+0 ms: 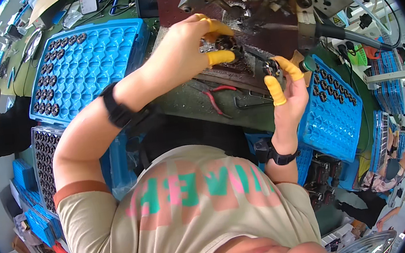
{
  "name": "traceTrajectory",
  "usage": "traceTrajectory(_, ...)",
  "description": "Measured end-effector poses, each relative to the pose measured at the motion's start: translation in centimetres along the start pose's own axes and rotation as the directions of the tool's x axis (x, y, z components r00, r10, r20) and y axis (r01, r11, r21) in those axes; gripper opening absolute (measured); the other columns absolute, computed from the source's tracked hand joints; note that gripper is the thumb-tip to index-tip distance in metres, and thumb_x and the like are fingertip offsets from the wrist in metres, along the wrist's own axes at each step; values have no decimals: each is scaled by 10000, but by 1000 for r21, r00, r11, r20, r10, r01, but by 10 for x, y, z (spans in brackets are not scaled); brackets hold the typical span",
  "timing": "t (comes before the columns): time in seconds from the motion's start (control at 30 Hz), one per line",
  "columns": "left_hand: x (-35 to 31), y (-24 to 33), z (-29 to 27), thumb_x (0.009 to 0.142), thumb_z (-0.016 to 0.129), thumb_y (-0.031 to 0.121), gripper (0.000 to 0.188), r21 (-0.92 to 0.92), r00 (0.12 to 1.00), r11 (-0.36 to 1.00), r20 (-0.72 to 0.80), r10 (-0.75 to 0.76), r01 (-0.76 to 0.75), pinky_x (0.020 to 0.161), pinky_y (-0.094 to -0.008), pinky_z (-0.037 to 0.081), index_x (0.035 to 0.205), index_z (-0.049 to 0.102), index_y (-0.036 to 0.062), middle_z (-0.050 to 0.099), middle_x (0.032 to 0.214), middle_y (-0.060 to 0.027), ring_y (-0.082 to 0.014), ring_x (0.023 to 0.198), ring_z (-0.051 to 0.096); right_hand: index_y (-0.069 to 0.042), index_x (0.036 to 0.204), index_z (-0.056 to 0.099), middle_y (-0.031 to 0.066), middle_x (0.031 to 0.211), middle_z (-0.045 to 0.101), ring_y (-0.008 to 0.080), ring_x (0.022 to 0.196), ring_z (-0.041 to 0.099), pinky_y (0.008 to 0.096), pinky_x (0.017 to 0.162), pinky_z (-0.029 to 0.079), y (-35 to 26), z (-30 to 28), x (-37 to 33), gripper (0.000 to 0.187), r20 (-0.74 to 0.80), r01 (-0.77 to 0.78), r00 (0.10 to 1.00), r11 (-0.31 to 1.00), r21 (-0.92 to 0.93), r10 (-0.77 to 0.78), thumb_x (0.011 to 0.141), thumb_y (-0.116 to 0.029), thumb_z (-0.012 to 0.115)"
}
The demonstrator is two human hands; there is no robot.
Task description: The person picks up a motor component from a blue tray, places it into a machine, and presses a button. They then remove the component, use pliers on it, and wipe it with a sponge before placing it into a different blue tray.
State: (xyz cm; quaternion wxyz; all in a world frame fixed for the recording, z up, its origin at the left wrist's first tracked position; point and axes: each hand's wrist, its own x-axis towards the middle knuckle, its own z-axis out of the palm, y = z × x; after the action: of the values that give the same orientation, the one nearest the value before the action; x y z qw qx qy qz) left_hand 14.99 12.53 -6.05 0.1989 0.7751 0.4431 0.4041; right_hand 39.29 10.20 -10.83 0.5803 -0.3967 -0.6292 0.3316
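Round parts (271,67), both gripped!
Left hand (186,46) and right hand (289,90) each pinch one edgewise, likely sparing the faces.

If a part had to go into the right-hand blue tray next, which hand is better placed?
Probably the right hand: it holds a small dark part and is close to that blue tray. The left hand is farther off and holds another dark part near the metal machine.
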Motion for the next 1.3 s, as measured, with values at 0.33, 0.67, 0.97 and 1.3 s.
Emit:
traceTrajectory(0.33,6,-9,31,737,840,280,471,-6,998,1000,-58,23,-23,703,-296,503,1052,657,-20,637,987,-101,-191,773,599,6,1167,619,62,1139,645,169,1094,568,315,1015,396,16,-36,-20,429,-69,-35,997,999,-17,34,793,-99,801)
traceTrajectory(0.67,9,-14,29,749,827,269,419,-127,996,989,66,-68,76,767,-352,523,1053,662,33,630,920,-124,-268,861,631,-18,1130,626,96,1126,653,213,1081,589,344,979,433,14,-35,-19,405,-12,47,999,969,-243,-52,774,-91,804)
traceTrajectory(0.97,-6,-22,26,752,840,236,775,-35,991,991,-11,131,-131,822,-339,512,1362,419,10,599,1144,-146,-267,980,610,-11,1172,557,195,1293,579,400,1255,494,458,1027,395,23,-47,4,404,16,213,950,611,-762,-311,838,-146,741)
traceTrajectory(1.3,-48,-33,-111,835,752,184,490,250,945,933,135,-299,259,891,-326,470,1289,590,99,673,1174,-61,-196,1072,621,29,1157,562,235,1277,574,419,1206,519,458,1003,405,26,-51,7,328,85,225,957,525,-821,-277,886,-114,678)
